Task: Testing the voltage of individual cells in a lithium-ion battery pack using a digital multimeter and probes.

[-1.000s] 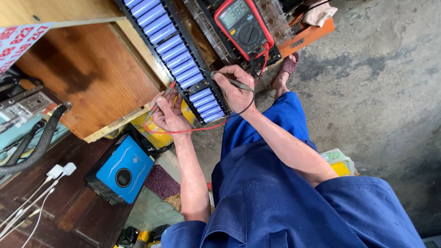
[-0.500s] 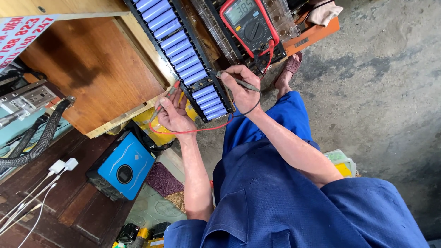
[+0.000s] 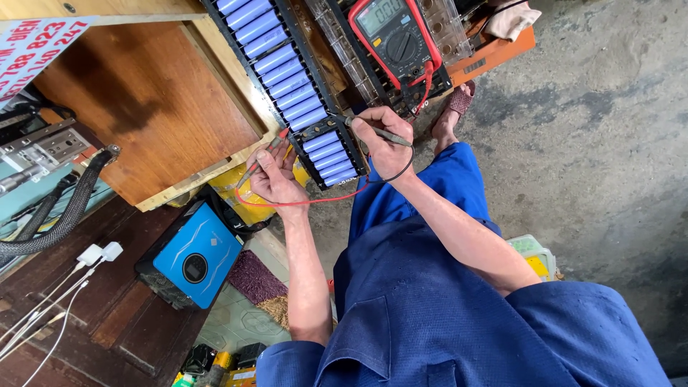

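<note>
Now both probes have crept along the battery pack (image 3: 287,79): left hand (image 3: 276,179) pinches the red probe (image 3: 264,156), right hand (image 3: 383,143) pinches the black probe (image 3: 376,131) opposite.

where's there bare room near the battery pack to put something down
Bare patches: the wooden board left of the battery pack, and the concrete floor right of the orange holder. Crowded: the pack's near end, where the left hand with the red probe and the right hand with the black probe work below the multimeter.
</note>
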